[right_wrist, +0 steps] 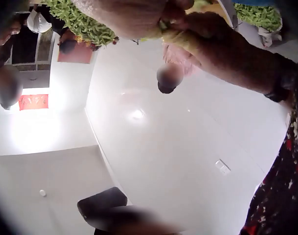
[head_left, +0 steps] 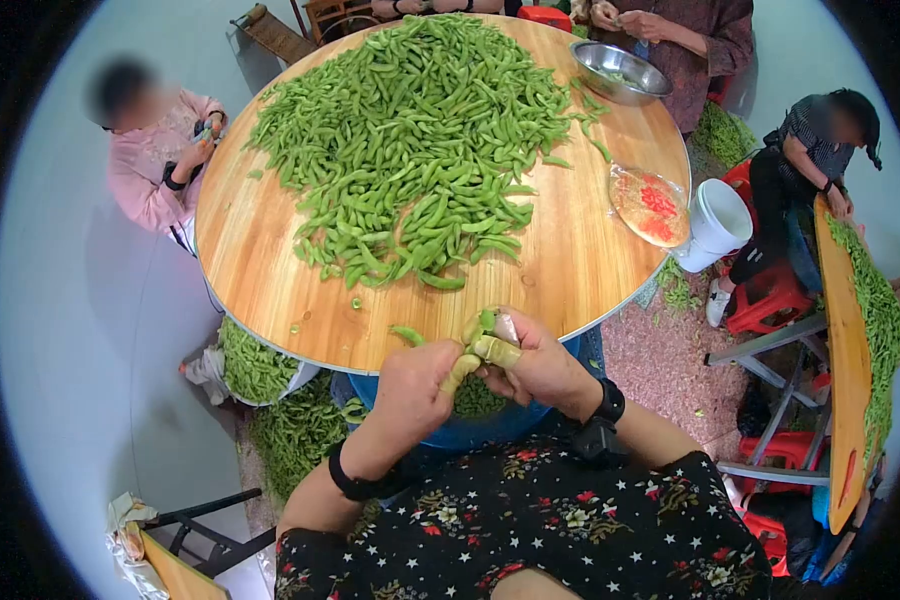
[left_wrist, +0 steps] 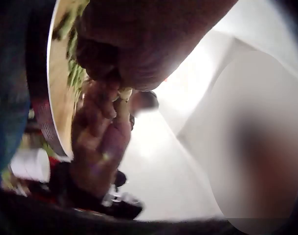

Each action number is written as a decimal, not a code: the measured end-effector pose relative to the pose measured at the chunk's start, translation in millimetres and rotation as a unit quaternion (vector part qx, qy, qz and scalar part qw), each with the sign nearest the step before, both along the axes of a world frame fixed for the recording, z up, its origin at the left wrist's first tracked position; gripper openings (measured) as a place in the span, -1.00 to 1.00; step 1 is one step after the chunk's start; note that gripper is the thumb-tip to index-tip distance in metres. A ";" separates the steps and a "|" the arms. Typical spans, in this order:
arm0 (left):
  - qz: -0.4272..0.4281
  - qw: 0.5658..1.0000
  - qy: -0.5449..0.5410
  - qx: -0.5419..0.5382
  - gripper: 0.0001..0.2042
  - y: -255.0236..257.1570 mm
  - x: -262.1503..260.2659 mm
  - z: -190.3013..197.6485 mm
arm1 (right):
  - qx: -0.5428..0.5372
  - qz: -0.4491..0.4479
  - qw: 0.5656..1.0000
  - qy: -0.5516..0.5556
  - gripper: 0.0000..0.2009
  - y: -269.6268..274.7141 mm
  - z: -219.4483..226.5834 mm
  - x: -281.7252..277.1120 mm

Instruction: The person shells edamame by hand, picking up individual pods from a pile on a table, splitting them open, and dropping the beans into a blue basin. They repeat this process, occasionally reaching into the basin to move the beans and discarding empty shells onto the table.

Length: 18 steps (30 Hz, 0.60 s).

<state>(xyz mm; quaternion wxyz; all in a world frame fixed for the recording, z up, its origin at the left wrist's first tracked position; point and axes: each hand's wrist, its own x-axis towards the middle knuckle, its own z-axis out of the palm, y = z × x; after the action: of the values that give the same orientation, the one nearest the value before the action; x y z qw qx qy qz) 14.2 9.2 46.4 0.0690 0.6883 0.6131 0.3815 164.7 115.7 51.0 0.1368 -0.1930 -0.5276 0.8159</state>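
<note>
Both hands meet in front of the near table edge in the head view, above a blue tub with green beans in it. My right hand pinches a green soybean pod between thumb and fingers. Curled against it, my left hand grips at the same spot, and its fingers hide much of the pod. Yellowish coverings wrap some digits of both hands. Another pod shows just beyond the left knuckles. The wrist views show the two hands pressed together, dark and partly blurred.
A big heap of soybean pods covers much of the round wooden table. At its right are a steel bowl, a packaged round item and white buckets. More pods lie on the floor. Other people sit around.
</note>
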 end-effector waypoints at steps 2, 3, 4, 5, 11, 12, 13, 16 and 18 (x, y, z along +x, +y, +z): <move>-0.022 0.987 -0.137 -0.076 -0.79 -2.5 -3.1 13.9 | -0.006 0.003 1.000 -0.010 -0.89 -3.3 7.7 1.6; -0.043 0.950 -0.269 -0.150 -0.82 -4.6 -4.3 18.1 | -0.012 0.006 1.000 -0.019 -0.90 -5.3 9.2 1.7; -0.041 0.950 -0.270 -0.154 -0.82 -5.3 -3.1 17.4 | -0.017 0.007 1.000 -0.019 -0.90 -5.0 7.1 1.4; -0.029 0.966 -0.220 -0.129 -0.83 -5.6 0.1 16.2 | 0.017 0.010 1.000 -0.022 -0.91 -4.1 4.1 2.1; 0.005 0.991 -0.107 -0.080 -0.84 -22.9 8.5 0.8 | 0.261 0.026 0.965 -0.018 -0.94 -2.5 -24.0 6.6; 0.019 0.989 -0.132 -0.061 -0.84 -26.0 9.6 -0.5 | 0.370 0.012 0.928 0.037 -0.94 -2.2 -32.2 5.8; 0.020 0.989 -0.132 -0.062 -0.84 -29.3 7.7 -0.5 | 0.369 0.013 0.929 0.037 -0.94 -2.2 -34.9 8.3; 0.059 0.984 -0.110 -0.127 -0.88 -39.5 -0.7 -0.2 | 0.465 0.009 0.884 0.035 -0.91 -2.3 -33.3 14.1; 0.049 0.988 -0.090 -0.111 -0.87 -42.2 -1.7 -1.4 | 0.178 0.054 0.979 -0.084 -0.88 -1.7 -17.9 16.3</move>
<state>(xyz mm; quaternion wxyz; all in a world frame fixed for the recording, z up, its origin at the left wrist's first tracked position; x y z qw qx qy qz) 12.5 -33.1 45.1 0.1811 0.6083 0.6762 0.3740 181.0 114.1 33.2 0.0801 -0.2042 -0.6838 0.6959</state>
